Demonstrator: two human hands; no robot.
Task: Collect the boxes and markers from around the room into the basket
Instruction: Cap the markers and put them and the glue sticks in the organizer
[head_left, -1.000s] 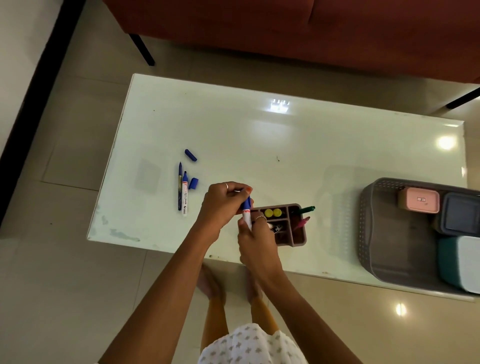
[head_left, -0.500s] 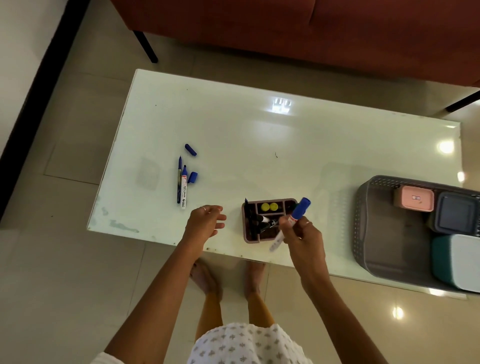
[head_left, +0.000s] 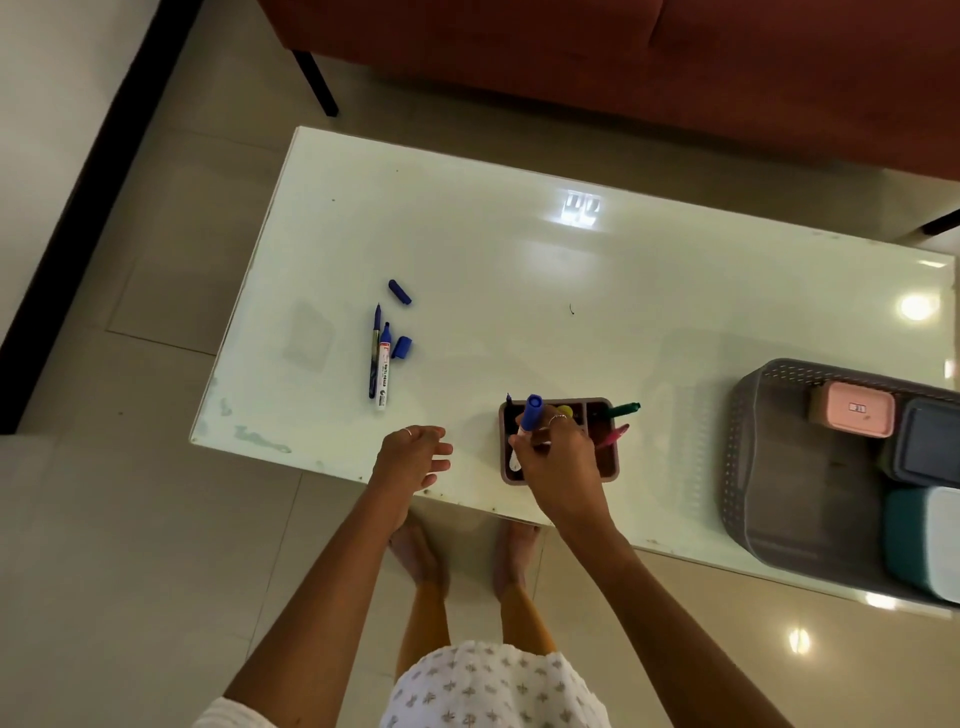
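A person's right hand (head_left: 558, 457) pinches a blue-capped white marker (head_left: 527, 422) upright over a mauve plastic compartment tray (head_left: 612, 470) at the near edge of a glossy white table (head_left: 519, 270). The left hand (head_left: 413, 454) hovers beside it, fingers relaxed and empty. Farther left lie an uncapped white marker (head_left: 383, 370), a slim blue pen (head_left: 374, 353) and two loose blue caps (head_left: 400, 292). A grey perforated basket (head_left: 748, 467) at the right holds pink (head_left: 860, 409), grey (head_left: 930, 447) and teal boxes (head_left: 924, 540).

Glossy white table (head_left: 571, 270), beige tiled floor (head_left: 130, 545), rust-red sofa (head_left: 623, 62)
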